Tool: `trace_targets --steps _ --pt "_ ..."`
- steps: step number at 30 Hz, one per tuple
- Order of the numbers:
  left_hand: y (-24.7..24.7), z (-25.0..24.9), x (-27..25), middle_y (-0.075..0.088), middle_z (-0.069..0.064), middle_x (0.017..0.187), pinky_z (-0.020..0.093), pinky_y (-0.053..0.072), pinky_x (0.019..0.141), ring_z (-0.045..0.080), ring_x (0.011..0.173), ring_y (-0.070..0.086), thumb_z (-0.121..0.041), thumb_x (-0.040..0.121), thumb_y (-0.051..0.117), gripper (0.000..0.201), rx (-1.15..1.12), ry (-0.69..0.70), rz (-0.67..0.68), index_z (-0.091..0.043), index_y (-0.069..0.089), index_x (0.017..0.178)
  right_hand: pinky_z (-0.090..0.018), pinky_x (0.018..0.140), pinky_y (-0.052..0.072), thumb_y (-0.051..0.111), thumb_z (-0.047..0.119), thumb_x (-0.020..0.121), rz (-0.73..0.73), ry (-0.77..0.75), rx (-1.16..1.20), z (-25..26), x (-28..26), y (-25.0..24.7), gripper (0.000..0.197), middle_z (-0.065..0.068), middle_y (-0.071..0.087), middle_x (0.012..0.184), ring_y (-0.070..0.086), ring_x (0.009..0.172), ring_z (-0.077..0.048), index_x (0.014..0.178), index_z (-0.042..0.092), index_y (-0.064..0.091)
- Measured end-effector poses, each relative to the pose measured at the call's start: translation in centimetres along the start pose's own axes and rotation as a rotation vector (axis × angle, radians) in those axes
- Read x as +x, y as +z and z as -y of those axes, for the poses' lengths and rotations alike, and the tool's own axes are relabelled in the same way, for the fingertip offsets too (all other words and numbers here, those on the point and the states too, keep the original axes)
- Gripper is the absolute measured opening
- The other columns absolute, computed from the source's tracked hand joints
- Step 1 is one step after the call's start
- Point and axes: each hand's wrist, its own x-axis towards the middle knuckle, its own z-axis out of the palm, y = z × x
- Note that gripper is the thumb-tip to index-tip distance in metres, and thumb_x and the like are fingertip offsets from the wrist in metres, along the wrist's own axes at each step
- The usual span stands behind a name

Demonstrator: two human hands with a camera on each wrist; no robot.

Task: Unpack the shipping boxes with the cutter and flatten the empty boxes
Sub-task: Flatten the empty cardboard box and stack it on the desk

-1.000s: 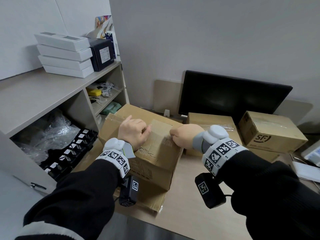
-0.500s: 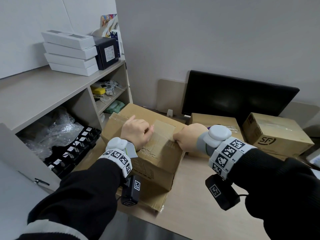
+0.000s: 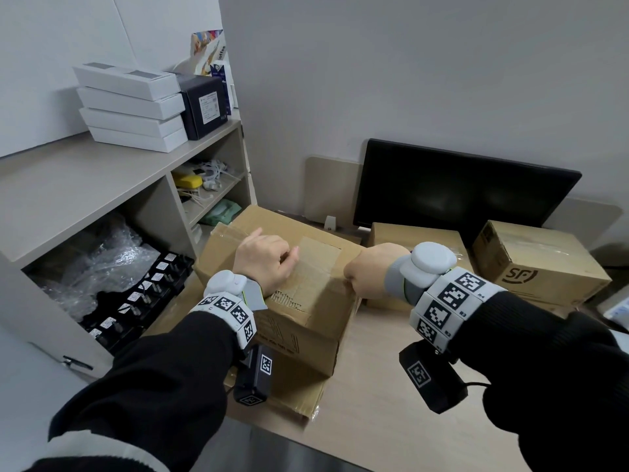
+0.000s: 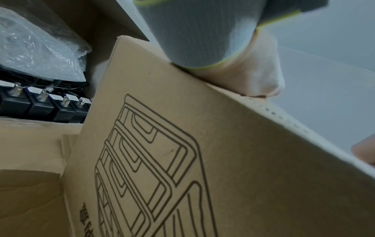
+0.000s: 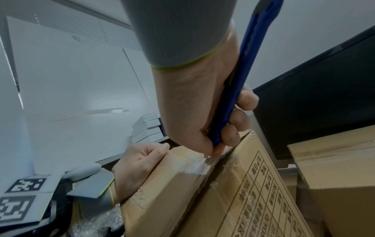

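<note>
A taped cardboard box (image 3: pixel 316 294) stands on the desk atop a flattened carton (image 3: pixel 292 390). My left hand (image 3: pixel 263 264) rests on the box top with its fingers curled, and holds nothing; the left hand (image 5: pixel 140 162) also shows in the right wrist view. My right hand (image 3: pixel 367 270) grips a blue cutter (image 5: pixel 243 80) in a fist. The cutter's tip meets the clear tape (image 5: pixel 196 166) at the top right edge of the box (image 5: pixel 233 192). The blade itself is hidden by my fingers. The left wrist view shows the printed side of the box (image 4: pixel 182 160).
Two more sealed boxes (image 3: pixel 415 240) (image 3: pixel 537 264) sit to the right, in front of a black monitor (image 3: pixel 459 195). A shelf unit (image 3: pixel 85 185) on the left holds white boxes (image 3: pixel 132 107), bubble wrap (image 3: pixel 109 260) and black power adapters (image 3: pixel 143 294). Bare desk (image 3: pixel 374 420) lies near me.
Both hands stay where they were on the box. The head view has drifted slightly, so the scene sits a little further right.
</note>
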Motion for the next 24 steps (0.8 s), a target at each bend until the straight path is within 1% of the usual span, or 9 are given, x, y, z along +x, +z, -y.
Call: trace_targets --steps 4,6,9,10,13,16,19,22,24 --pt "0.0 -0.1 0.1 0.056 -0.001 0.055 0.041 0.047 0.095 0.023 0.052 0.051 -0.037 0.089 0.043 0.045 -0.014 -0.01 0.017 -0.013 0.056 0.053 -0.027 0.062 0.043 0.038 0.021 0.092 0.013 0.033 0.014 -0.6 -0.2 -0.8 0.03 0.0 0.059 0.091 0.057 0.08 -0.023 0.106 0.016 0.064" --pt "-0.1 0.0 0.1 0.055 -0.002 0.055 0.04 0.047 0.092 0.023 0.053 0.05 -0.037 0.089 0.043 0.045 -0.02 -0.012 0.017 -0.014 0.053 0.052 -0.028 0.064 0.044 0.035 0.023 0.094 -0.106 0.053 0.055 -1.0 -0.1 -1.1 0.033 -0.001 0.061 0.095 0.058 0.084 -0.024 0.104 0.016 0.065" --pt "0.1 0.3 0.2 0.054 -0.001 0.061 0.03 0.045 0.071 0.023 0.057 0.047 -0.04 0.088 0.046 0.044 -0.034 0.041 0.051 -0.014 0.048 0.052 -0.035 0.08 0.046 0.028 0.027 0.099 -0.374 0.085 0.266 -1.7 1.0 0.1 0.037 -0.004 0.06 0.11 0.055 0.101 -0.027 0.103 0.012 0.061" --pt "0.2 0.4 0.3 0.055 -0.001 0.065 0.028 0.039 0.065 0.023 0.059 0.048 -0.042 0.087 0.047 0.045 -0.039 0.063 0.071 -0.014 0.048 0.052 -0.037 0.084 0.046 0.027 0.026 0.099 -0.384 0.089 0.342 -1.8 1.4 0.7 0.036 -0.005 0.059 0.113 0.053 0.104 -0.028 0.102 0.011 0.059" --pt "0.3 0.1 0.5 0.055 0.001 0.072 0.031 0.04 0.069 0.025 0.066 0.051 -0.055 0.084 0.046 0.051 -0.022 0.108 0.164 -0.012 0.057 0.06 -0.033 0.09 0.04 0.027 0.022 0.1 -0.226 0.109 0.556 -1.6 2.0 2.2 0.033 -0.014 0.057 0.122 0.05 0.116 -0.031 0.112 0.01 0.055" --pt "0.0 -3.0 1.7 0.055 0.002 0.079 0.035 0.04 0.073 0.024 0.075 0.051 -0.076 0.074 0.035 0.069 0.043 0.178 0.361 -0.013 0.064 0.073 -0.032 0.095 0.036 0.027 0.021 0.101 -0.143 0.181 0.682 -1.9 1.9 2.9 0.037 -0.018 0.051 0.132 0.046 0.123 -0.03 0.124 0.007 0.052" --pt "-0.5 -7.5 2.4 0.052 -0.001 0.094 0.035 0.031 0.075 0.021 0.088 0.049 -0.091 0.059 0.019 0.084 0.194 0.219 0.591 -0.022 0.056 0.089 -0.031 0.099 0.035 0.027 0.018 0.103 -0.088 0.239 0.83 -3.0 1.6 3.7 0.04 -0.017 0.046 0.14 0.044 0.127 -0.031 0.134 0.003 0.046" --pt "-0.3 -11.0 2.2 0.05 -0.004 0.095 0.034 0.028 0.073 0.019 0.089 0.045 -0.094 0.057 0.036 0.07 0.19 0.219 0.596 -0.029 0.034 0.083 -0.028 0.097 0.035 0.032 0.025 0.103 -0.109 0.279 1.024 -4.5 1.3 5.1 0.043 -0.008 0.048 0.135 0.046 0.122 -0.025 0.143 0.014 0.042" --pt "-0.3 -11.8 2.7 0.053 -0.005 0.091 0.034 0.034 0.075 0.019 0.086 0.047 -0.093 0.057 0.043 0.07 0.187 0.23 0.55 -0.027 0.034 0.08 -0.026 0.091 0.035 0.035 0.027 0.101 -0.16 0.309 1.162 -5.2 1.6 6.4 0.044 -0.003 0.049 0.136 0.046 0.114 -0.019 0.144 0.024 0.041"
